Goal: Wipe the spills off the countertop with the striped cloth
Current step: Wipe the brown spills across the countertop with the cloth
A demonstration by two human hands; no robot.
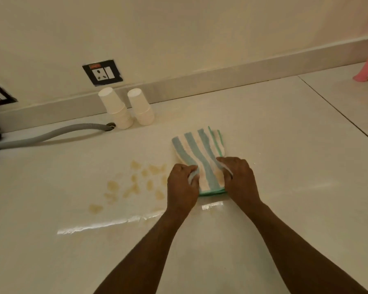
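We are pinching the folded terry cloth with blue-grey and cream stripes and a green hem point(200, 160) by its near end, our left hand point(182, 187) curled closed on the left corner and our right hand point(239, 177) closed on the right corner. The cloth is lying flat on the glossy cream stone countertop point(285, 145), stretching away from us toward the wall.

The scattered yellowish-tan spill blotches point(134, 183) are sitting just to the left of the cloth, so we are not yet covering most of them. If we are dragging the cloth straight back, we are likely missing that patch altogether; if we are sweeping left with only the corners held, the fold may be bunching or opening and smearing the liquid thinner instead of lifting it. A wide sweep away from us could also be nudging the two stacks of white paper cups point(125, 109) standing upside down near the wall, or catching the grey corrugated hose point(51, 134) lying along the counter.

We are unable to see the fingertips tucked under the cloth, or whether more spill is lying beneath it. The faint marks near the bright reflection in front of our hands are hard to read as spill or glare. The dark fittings at the left edge and the pink object at the far right are cut off.
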